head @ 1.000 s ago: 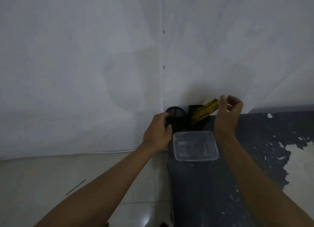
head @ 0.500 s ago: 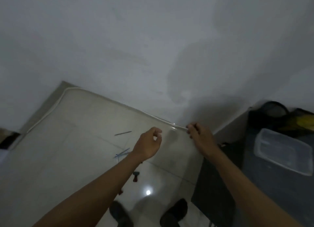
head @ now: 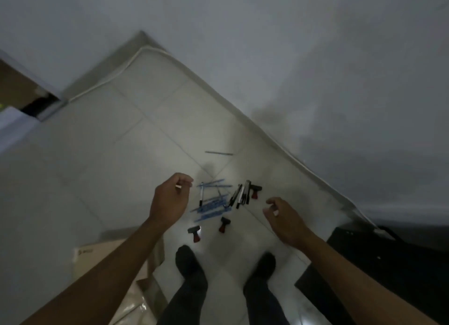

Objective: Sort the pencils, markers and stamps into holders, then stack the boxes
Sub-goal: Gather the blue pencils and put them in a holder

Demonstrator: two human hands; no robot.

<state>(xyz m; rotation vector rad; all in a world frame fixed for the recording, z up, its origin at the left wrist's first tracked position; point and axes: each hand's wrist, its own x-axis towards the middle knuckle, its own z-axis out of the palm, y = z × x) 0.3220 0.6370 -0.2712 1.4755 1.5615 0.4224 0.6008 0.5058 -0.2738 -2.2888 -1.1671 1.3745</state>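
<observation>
Brown cardboard box point(head: 102, 256) near left, print too blurred to read; left hand point(head: 168, 199) loosely curled, empty; blue pencils point(head: 211, 207) heaped on pale floor tiles point(head: 109, 142), black-and-white markers point(head: 240, 194) beside, red-handled stamps point(head: 223, 224) around them; right hand point(head: 285, 219) loosely curled, empty; dark table point(head: 379, 264) right

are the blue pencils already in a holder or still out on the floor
Out on the floor. The blue pencils lie scattered in a loose pile on the tiles, one stray pencil apart from them. No holder shows in this view.
</observation>
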